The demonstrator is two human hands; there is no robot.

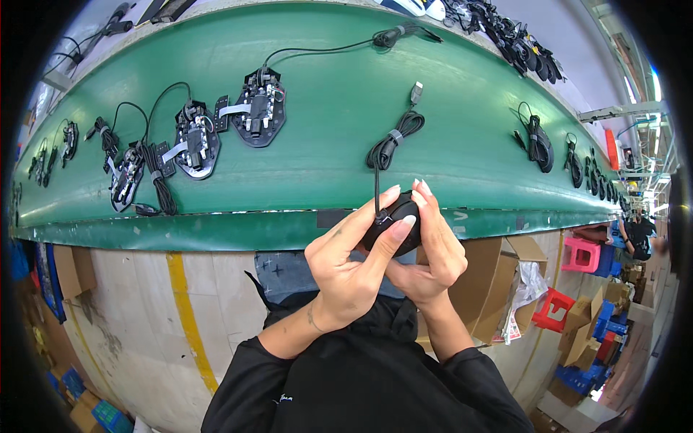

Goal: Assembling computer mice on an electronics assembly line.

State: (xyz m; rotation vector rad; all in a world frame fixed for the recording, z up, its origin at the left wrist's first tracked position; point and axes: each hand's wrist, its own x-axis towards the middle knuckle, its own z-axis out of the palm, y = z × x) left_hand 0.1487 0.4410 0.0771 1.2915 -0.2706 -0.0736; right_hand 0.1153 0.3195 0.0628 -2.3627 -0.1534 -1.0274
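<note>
Both of my hands grip a black computer mouse (395, 229) at the near edge of the green bench. My left hand (351, 260) wraps its left side, the thumb pressed on the casing. From the right, my right hand (431, 252) closes round it with the fingertips at its far end. The mouse's cable (390, 143) runs away from me, bundled with a grey tie, and its USB plug points to the far side. Much of the casing is hidden by my fingers.
Opened mouse bases with bare circuit parts (258, 108) lie left on the green bench (325, 94). Closed mice with bundled cables (538, 144) form a row to the right. A cardboard box (476, 289) stands below the edge; red stools (554, 309) are further right.
</note>
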